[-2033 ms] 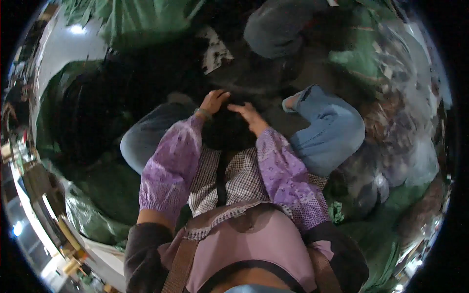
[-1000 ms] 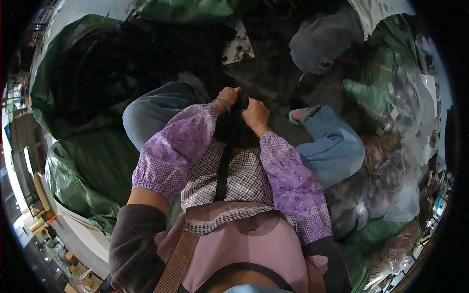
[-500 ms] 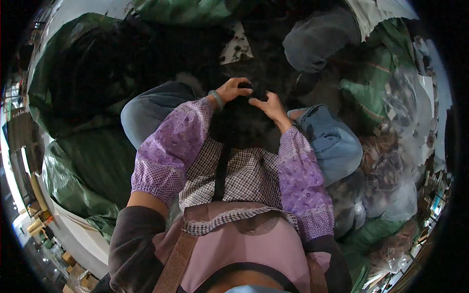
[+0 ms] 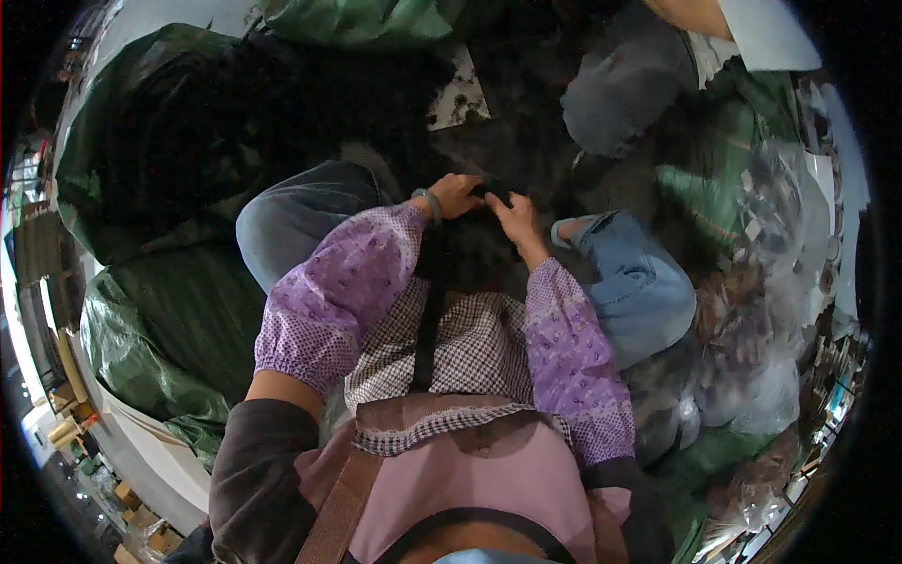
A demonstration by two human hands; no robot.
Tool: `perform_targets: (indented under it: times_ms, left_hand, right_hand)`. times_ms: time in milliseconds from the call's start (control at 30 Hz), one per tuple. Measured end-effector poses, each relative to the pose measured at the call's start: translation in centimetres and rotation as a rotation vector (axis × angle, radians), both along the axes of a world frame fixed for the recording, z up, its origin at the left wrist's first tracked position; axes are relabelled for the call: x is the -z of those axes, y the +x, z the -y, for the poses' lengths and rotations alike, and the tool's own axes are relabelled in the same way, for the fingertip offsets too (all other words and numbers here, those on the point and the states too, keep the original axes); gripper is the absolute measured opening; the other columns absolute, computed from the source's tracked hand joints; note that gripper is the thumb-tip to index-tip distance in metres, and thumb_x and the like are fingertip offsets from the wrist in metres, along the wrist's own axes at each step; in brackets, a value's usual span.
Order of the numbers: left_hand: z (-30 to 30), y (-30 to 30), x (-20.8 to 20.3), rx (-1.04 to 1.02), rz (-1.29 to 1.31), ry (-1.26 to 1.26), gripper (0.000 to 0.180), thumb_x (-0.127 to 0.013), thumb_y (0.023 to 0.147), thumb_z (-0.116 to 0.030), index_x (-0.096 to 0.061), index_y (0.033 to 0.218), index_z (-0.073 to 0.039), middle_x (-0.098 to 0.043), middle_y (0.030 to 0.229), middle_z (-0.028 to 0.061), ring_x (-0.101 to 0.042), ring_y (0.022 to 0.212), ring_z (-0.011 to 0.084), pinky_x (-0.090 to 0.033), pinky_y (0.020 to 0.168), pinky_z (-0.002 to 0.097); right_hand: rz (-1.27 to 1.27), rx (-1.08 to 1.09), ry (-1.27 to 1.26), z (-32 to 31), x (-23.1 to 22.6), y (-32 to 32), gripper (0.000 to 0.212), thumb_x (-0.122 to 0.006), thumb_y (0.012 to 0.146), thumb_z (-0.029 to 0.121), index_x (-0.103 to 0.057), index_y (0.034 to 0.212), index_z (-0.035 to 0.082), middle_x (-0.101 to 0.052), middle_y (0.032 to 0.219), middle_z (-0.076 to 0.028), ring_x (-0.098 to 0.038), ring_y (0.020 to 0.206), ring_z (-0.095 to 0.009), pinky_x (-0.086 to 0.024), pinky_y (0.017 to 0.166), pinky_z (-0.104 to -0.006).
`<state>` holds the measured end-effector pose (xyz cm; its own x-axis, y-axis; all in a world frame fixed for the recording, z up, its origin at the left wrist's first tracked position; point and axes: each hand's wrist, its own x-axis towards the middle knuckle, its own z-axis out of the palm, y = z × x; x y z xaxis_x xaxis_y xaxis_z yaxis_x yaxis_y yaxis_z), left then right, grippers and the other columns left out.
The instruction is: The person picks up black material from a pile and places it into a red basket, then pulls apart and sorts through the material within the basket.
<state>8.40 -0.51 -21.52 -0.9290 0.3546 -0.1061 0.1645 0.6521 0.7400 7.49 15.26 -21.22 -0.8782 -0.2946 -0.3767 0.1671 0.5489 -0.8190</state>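
My left hand (image 4: 458,196), with a bracelet at the wrist, is closed with its fingertips on a small black piece (image 4: 495,191). My right hand (image 4: 516,223) meets it from the other side, thumb and fingers pinched on the same dark piece. What kind of piece it is cannot be made out against the black background. Both hands are over my lap, between my bent knees, above a dark mass of black material (image 4: 310,103) that spreads out in front of me.
Green sacks (image 4: 169,329) lie at my left, with another green sack (image 4: 366,21) at the far side. Clear plastic bags (image 4: 752,357) are heaped at my right. A spotted white sheet (image 4: 460,94) lies ahead. Another person's dark-clothed knee (image 4: 625,89) is at the far right.
My hands have come closer together and moved slightly toward me, fingers now meeting at the black piece. At the far right, the other person's arm and a pale sheet have come into view.
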Motion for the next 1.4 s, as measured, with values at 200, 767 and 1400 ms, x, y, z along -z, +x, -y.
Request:
perform_targets:
  times_ms: [200, 767, 1400]
  left_hand:
    - [-0.8, 0.8, -0.4, -0.223, -0.213, -0.115, 0.018, -0.051, 0.064, -0.009, -0.049, 0.081, -0.005, -0.054, 0.072, 0.0117, -0.052, 0.068, 0.0291, -0.043, 0.056, 0.0368]
    - [-2.4, 2.2, -1.5, -0.031, -0.196, -0.254, 0.017, -0.049, 0.064, -0.009, -0.050, 0.081, -0.008, -0.055, 0.077, 0.0090, -0.052, 0.074, 0.0269, -0.044, 0.060, 0.0355]
    - [2.2, -2.3, -0.5, -0.554, 0.185, 0.503, 0.043, -0.056, 0.071, -0.025, -0.047, 0.099, 0.006, -0.053, 0.086, 0.0066, -0.051, 0.076, 0.0131, -0.041, 0.069, 0.0231]
  right_hand:
    - [0.065, 0.300, 0.094, 2.7, -0.1, -0.1, 0.028, -0.053, 0.070, 0.023, -0.054, 0.084, -0.001, -0.056, 0.080, -0.013, -0.052, 0.073, -0.021, -0.038, 0.063, -0.0306]
    - [0.348, 0.558, -0.342, 0.3, 8.4, 3.1, 0.030, -0.056, 0.067, 0.025, -0.056, 0.084, 0.001, -0.056, 0.078, -0.006, -0.050, 0.068, -0.017, -0.039, 0.063, -0.0293]
    - [0.713, 0.914, -1.092, -1.9, 0.1, -7.2, 0.023, -0.046, 0.076, 0.033, -0.051, 0.079, 0.010, -0.043, 0.053, 0.003, -0.038, 0.041, -0.009, -0.031, 0.036, -0.0227]
